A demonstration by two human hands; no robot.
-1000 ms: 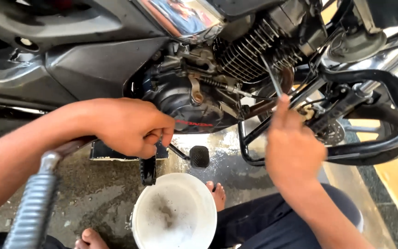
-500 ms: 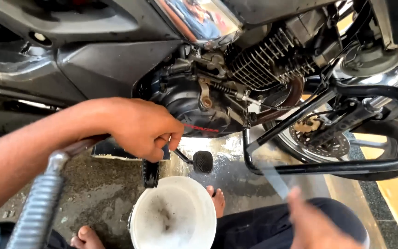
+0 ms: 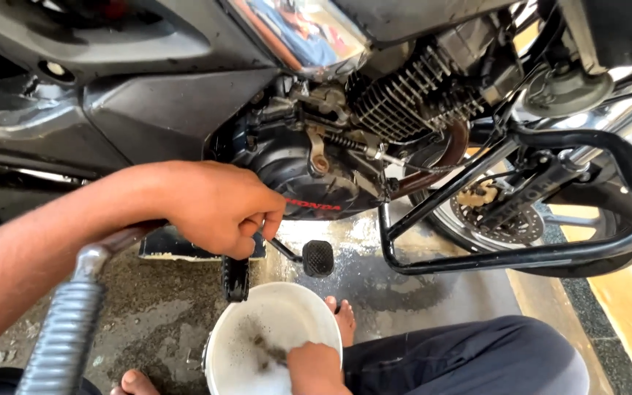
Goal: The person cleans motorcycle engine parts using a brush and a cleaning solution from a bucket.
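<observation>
Soapy grey water fills the white bucket (image 3: 272, 340) set on the wet floor (image 3: 404, 292) below the motorcycle engine case (image 3: 309, 183). Our right hand (image 3: 314, 366) dips into the suds; we cannot tell whether it is closed on anything. Our left hand (image 3: 221, 208) is curled shut around a part just beside the brake pedal (image 3: 318, 257). We judge the bucket could tip against our bare foot (image 3: 344, 320), and wet fingers may slip off that lower part.
</observation>
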